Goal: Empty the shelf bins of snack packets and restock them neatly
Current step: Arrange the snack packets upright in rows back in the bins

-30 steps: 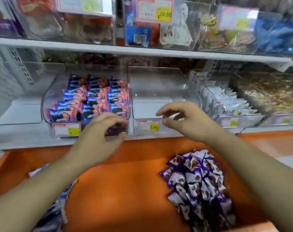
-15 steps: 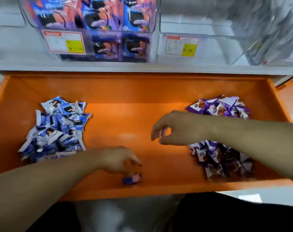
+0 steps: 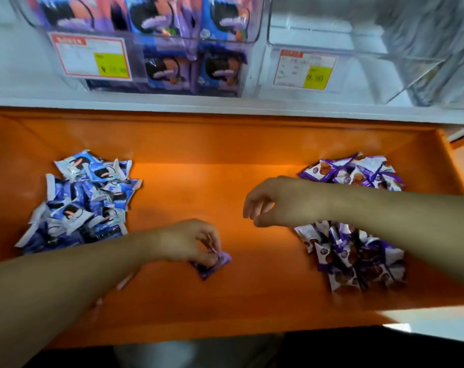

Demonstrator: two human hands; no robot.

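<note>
My left hand [image 3: 188, 243] pinches a small purple snack packet [image 3: 212, 265] that lies on the floor of the orange tray [image 3: 199, 144]. My right hand [image 3: 281, 200] hovers above the tray's middle with loosely curled fingers and holds nothing. A heap of blue and white snack packets [image 3: 85, 197] lies at the tray's left. A heap of purple packets [image 3: 355, 251] lies at the right, partly hidden under my right forearm. Above, a clear bin [image 3: 151, 46] holds rows of packets. The clear bin to its right [image 3: 345, 35] looks empty.
A white shelf edge [image 3: 225, 104] runs above the tray. Price labels [image 3: 90, 58] hang on the bin fronts. A further clear bin with silvery contents [image 3: 443, 49] sits at the far right. The tray's front rim [image 3: 199, 333] is close to my body.
The view dropped from the shelf bins to the tray. My left hand came down from the bin front and now pinches a purple packet on the tray floor. My right hand lowered too.
</note>
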